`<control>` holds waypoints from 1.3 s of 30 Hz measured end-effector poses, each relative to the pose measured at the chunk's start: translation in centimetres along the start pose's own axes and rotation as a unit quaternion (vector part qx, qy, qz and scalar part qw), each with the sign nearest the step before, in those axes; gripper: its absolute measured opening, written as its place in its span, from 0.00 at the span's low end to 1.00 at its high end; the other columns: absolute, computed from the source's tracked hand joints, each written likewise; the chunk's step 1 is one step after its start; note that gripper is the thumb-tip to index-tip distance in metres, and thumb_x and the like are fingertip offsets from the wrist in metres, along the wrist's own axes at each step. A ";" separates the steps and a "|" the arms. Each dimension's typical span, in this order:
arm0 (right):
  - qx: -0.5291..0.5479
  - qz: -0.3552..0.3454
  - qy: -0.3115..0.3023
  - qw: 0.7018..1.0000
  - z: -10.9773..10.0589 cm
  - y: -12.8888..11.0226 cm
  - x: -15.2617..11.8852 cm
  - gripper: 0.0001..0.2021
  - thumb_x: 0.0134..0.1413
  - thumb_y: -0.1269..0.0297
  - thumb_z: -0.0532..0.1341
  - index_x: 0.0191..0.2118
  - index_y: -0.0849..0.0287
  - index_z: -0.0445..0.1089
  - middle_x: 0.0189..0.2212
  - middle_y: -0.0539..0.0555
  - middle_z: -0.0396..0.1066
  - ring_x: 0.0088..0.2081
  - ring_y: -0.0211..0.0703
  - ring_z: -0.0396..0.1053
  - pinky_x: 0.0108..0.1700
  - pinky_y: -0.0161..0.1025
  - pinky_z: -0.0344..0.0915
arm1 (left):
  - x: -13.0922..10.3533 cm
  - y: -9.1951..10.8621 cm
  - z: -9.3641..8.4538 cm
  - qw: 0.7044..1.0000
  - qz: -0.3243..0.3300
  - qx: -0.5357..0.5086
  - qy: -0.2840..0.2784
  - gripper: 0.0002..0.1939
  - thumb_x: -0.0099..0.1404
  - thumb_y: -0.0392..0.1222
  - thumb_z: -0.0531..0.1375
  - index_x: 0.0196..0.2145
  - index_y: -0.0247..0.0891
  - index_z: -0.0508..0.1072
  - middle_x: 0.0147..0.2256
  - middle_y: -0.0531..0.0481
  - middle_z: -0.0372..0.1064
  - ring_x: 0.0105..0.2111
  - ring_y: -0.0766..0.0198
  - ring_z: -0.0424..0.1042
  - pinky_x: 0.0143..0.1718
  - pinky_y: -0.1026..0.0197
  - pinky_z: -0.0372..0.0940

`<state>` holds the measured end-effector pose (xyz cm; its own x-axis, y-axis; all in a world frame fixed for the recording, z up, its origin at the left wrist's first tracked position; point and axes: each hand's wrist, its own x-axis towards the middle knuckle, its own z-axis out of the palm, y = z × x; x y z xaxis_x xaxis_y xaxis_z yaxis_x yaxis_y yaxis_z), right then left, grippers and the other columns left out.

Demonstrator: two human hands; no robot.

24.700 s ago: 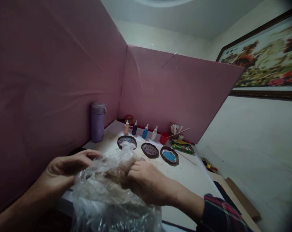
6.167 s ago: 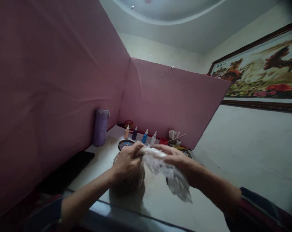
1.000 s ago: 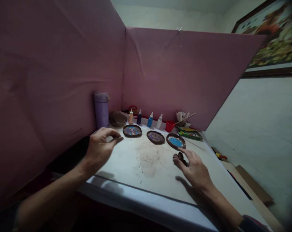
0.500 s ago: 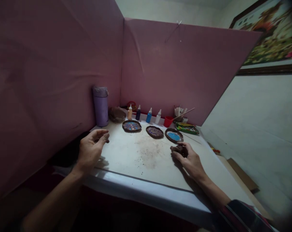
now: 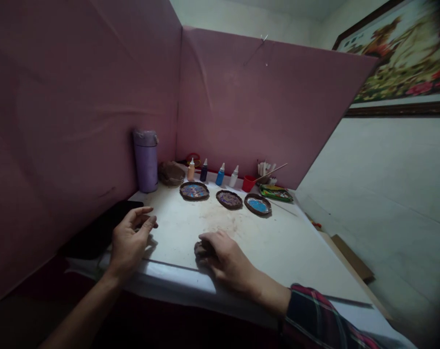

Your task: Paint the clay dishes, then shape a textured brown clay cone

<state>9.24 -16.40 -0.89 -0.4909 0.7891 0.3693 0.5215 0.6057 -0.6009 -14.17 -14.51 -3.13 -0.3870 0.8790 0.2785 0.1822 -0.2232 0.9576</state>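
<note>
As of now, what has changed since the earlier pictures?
The right hand, holding a brown lump, has swung left toward the near edge of the table. The plastic-wrapped bundle, earlier in both hands, is let go beside the purple flask. The three dishes and four bottles stayed put.

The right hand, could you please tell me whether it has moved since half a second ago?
Yes: the right hand has moved left and nearer the camera, judged against the blue-centred dish.
</note>
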 end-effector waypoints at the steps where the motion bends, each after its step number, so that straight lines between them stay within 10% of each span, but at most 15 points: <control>1: 0.019 0.024 -0.004 1.000 0.0 0.2 0.0 0.18 0.44 0.77 0.61 0.45 0.59 0.67 0.36 0.54 0.72 0.39 0.44 0.67 0.43 0.42 0.65 | 0.0 -0.1 0.0 1.000 -0.007 -0.002 0.002 0.19 0.54 0.49 0.63 0.42 0.40 0.70 0.29 0.52 0.69 0.27 0.64 0.69 0.21 0.66 0.65; 15: 0.180 0.165 0.059 0.968 -1.5 1.6 -1.3 0.14 0.53 0.66 0.61 0.47 0.58 0.66 0.38 0.54 0.73 0.39 0.43 0.71 0.42 0.42 0.67 | 0.7 -1.2 -0.5 0.999 -0.033 0.028 -0.011 0.17 0.54 0.50 0.63 0.41 0.43 0.71 0.32 0.51 0.71 0.32 0.61 0.72 0.31 0.61 0.66; 27: 0.033 0.044 0.027 0.998 -0.1 1.3 0.0 0.19 0.47 0.73 0.62 0.48 0.58 0.68 0.40 0.55 0.72 0.42 0.45 0.69 0.47 0.44 0.65 | 0.5 -0.9 -0.5 0.999 -0.039 0.037 -0.002 0.15 0.53 0.50 0.63 0.39 0.45 0.72 0.31 0.52 0.71 0.32 0.60 0.71 0.33 0.59 0.65; 35: 0.209 0.159 0.342 0.902 -3.7 6.6 0.2 0.21 0.48 0.59 0.66 0.48 0.59 0.67 0.41 0.58 0.74 0.42 0.47 0.72 0.44 0.45 0.68 | 0.2 -0.3 -0.4 0.999 -0.048 -0.013 0.006 0.16 0.52 0.46 0.64 0.39 0.40 0.71 0.27 0.53 0.69 0.27 0.65 0.69 0.26 0.65 0.64; 39: 0.216 0.155 0.373 0.889 -3.5 7.5 -0.3 0.23 0.44 0.59 0.69 0.47 0.60 0.68 0.39 0.58 0.75 0.41 0.49 0.73 0.47 0.49 0.67 | 0.0 -0.3 -0.5 0.998 -0.045 -0.030 0.012 0.14 0.54 0.45 0.64 0.39 0.40 0.71 0.26 0.54 0.69 0.26 0.66 0.68 0.25 0.66 0.64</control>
<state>15.78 -11.68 -3.02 0.3135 0.8569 0.4093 0.1548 0.3791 -0.9123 -14.67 -14.64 -3.33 -0.4206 0.8869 0.1912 0.0919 -0.1680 0.9815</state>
